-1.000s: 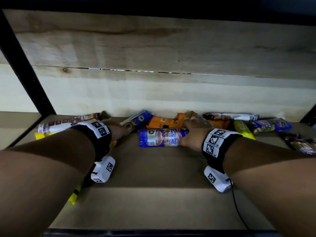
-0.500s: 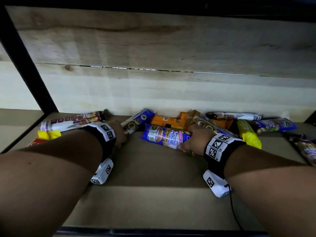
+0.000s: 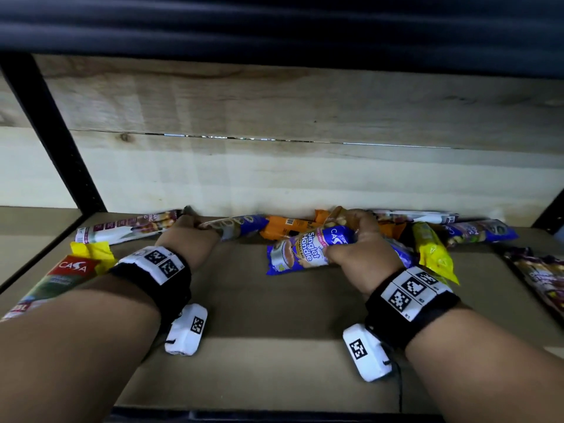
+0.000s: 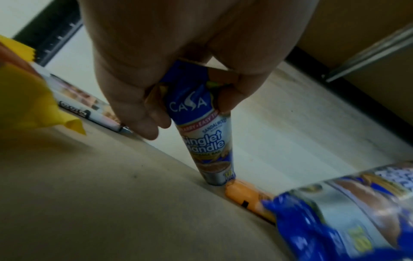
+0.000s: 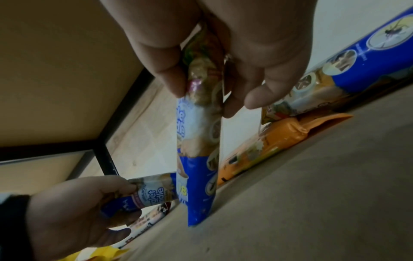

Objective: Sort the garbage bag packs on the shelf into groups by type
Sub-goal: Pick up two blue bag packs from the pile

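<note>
Shelf: mixed packs strewn along back wall. Right hand clamped on end of blue Singlet Handle pack, mid-shelf, far end touching board. Left hand grips second blue pack beside orange pack.

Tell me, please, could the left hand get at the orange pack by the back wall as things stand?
Probably not yet: the left hand already grips a blue Singlet Handle pack. The orange pack lies just beyond, otherwise unobstructed.

Bare forearms; black wristbands w/ white coded tags; white cam pods underneath.
</note>
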